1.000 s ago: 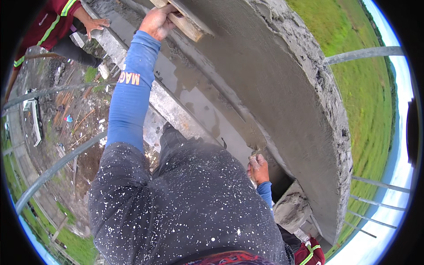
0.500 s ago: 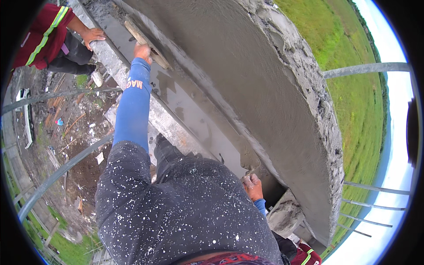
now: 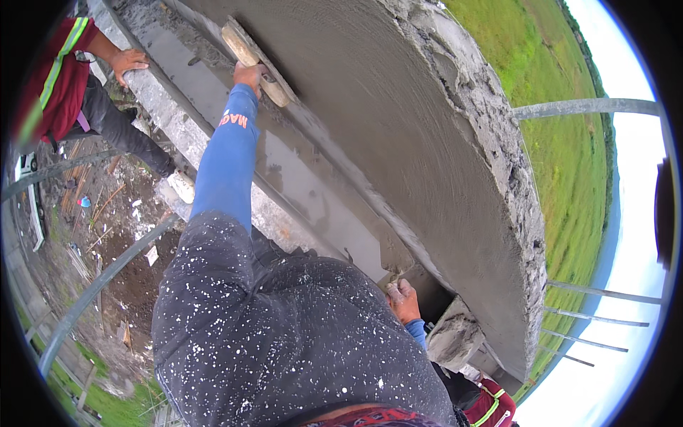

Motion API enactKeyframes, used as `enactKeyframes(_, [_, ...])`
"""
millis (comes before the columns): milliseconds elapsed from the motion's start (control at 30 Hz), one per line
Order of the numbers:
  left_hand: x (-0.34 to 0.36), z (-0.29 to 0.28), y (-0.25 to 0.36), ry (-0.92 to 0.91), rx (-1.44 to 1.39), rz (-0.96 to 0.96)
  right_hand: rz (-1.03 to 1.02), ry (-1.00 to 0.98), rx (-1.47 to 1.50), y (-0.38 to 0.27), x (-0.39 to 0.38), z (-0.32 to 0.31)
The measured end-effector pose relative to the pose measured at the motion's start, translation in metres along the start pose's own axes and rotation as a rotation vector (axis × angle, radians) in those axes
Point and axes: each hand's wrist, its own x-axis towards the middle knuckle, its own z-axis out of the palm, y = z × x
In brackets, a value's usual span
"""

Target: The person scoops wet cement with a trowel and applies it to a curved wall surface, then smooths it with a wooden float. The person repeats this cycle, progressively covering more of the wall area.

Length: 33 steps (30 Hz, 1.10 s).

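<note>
My left hand (image 3: 249, 78) is closed on the handle of a wooden float (image 3: 237, 41), which lies against the lower part of the grey mortared wall (image 3: 409, 156) near the top of the view. Below the float is a wet channel (image 3: 302, 181). Lower right, my right hand (image 3: 403, 303) grips a trowel (image 3: 395, 263) by its handle, its mortar-smeared blade over the channel beside the wall's foot.
A co-worker (image 3: 67, 85) stands at upper left, a hand (image 3: 129, 60) on the concrete ledge (image 3: 171, 107). Another person (image 3: 487, 406) is at lower right. Metal poles (image 3: 583, 108) cross both sides. Debris-strewn ground lies far below left, grassland right, and a mortar heap (image 3: 452, 341) near my right hand.
My left hand and the float moved down from the top edge, then up again onto the wall's lower face. My right hand shifted slightly. The co-worker's leg and shoe have moved rightward.
</note>
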Motion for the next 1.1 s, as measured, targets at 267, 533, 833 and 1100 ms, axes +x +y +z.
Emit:
enactKeyframes(267, [-0.108,0.027,0.001,-0.054,0.204,0.264,-0.075,-0.109,0.055,0.030,0.034,0.005])
enactKeyframes(533, [-0.292,0.078,-0.024,-0.188,0.255,0.215,-0.086,-0.096,0.152,0.046,0.042,0.007])
enactKeyframes(833, [-0.353,0.046,-0.025,-0.344,-0.302,-0.129,-0.072,-0.031,0.230,0.082,0.030,0.000])
enactKeyframes(1100, [-0.107,-0.015,0.016,0.045,-0.017,0.328,0.036,0.002,0.267,0.079,0.027,0.001])
